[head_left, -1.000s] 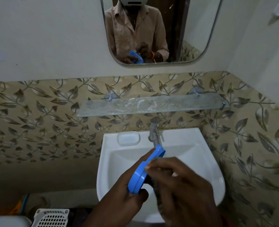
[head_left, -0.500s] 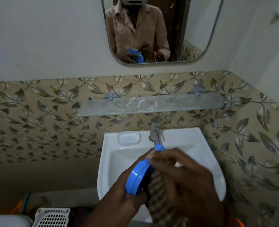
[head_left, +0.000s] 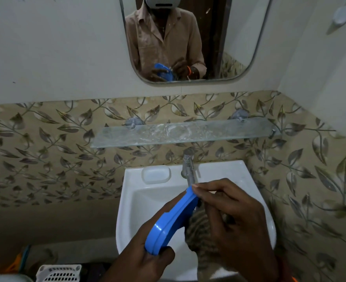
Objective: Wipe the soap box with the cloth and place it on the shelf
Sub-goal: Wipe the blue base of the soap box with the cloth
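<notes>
The soap box (head_left: pixel 173 219) is gripped edge-up by the left hand (head_left: pixel 147 255) above the sink (head_left: pixel 127 200), below the glass shelf (head_left: pixel 127 137). The cloth (head_left: pixel 200 231) is held against it by the curled right hand (head_left: pixel 241 226). A drop into the sink is risked if the narrow end grip is loosened under wiping pressure.

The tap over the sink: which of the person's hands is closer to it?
Right. The right hand, holding the cloth, has its fingertips just below the tap spout. The left hand grips the soap box lower down.
</notes>
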